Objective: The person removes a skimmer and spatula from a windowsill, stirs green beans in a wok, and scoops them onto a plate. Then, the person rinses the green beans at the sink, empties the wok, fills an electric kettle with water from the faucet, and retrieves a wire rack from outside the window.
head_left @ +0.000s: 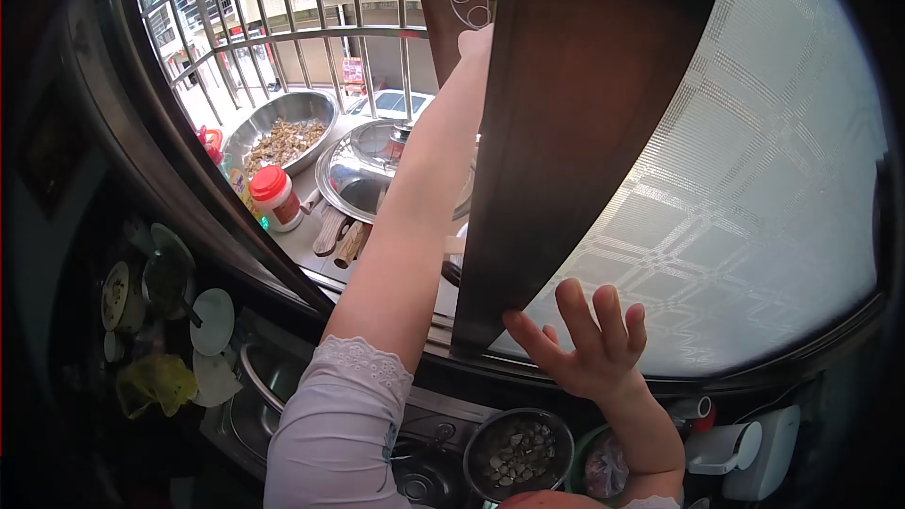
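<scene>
My left arm stretches out through the open window. My left hand (pixel 476 42) is mostly hidden behind the dark window frame (pixel 575 113), so its fingers and anything in them do not show. Close to it are a brown board (pixel 438 14) and a curled wire rack (pixel 474 2). My right hand (pixel 599 344) has its fingers spread and holds nothing. It is at the lower end of the frame, in front of the patterned glass pane (pixel 716 198); whether it touches either is unclear.
Outside, a steel bowl (pixel 325 106) of brown pieces, a red-lidded jar (pixel 274 198), a shiny steel lid (pixel 344 165) and wooden handles (pixel 332 229) stand before metal bars (pixel 356 47). Below are a sink (pixel 247 419), a pot (pixel 567 448) holding small pieces and a white pitcher (pixel 721 448).
</scene>
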Motion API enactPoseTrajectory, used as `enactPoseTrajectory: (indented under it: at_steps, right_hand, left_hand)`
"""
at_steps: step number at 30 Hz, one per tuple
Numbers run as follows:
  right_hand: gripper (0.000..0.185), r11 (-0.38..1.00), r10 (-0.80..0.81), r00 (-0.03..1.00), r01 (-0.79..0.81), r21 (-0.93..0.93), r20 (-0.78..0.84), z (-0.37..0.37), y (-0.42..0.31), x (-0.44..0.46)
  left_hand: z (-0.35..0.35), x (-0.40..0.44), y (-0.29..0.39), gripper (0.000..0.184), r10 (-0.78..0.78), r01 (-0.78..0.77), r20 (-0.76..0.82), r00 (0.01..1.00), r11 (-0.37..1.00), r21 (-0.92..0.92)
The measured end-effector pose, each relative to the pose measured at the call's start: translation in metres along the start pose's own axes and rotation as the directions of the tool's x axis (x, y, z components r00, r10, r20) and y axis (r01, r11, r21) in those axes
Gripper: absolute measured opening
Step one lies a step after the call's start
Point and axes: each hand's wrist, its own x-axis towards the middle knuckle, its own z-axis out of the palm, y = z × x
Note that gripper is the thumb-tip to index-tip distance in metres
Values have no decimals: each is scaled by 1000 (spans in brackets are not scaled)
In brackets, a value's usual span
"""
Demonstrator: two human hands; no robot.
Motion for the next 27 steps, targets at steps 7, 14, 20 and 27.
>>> enactPoseTrajectory:
  at_steps: [7,14,20,27]
  right_hand:
    - [42,999,-39,999,39,-31,-10,-1,4,3]
    - [64,993,81,994,-87,78,71,-7,-1,6]
    - [65,965,116,983,-146,218,145,-23,0,14]
    - [49,714,302,944,-317,624,134,-93,4,67]
  left_hand:
    - [-4,-15,52,20,110,-111,-20,994,986,-120]
    - [-30,-79,88,17,57,-51,10,998,945,-324]
    - [-71,-217,91,18,-166,140,12,986,784,-605]
    - [-143,-338,63,17,-211,426,370,905,490,-761]
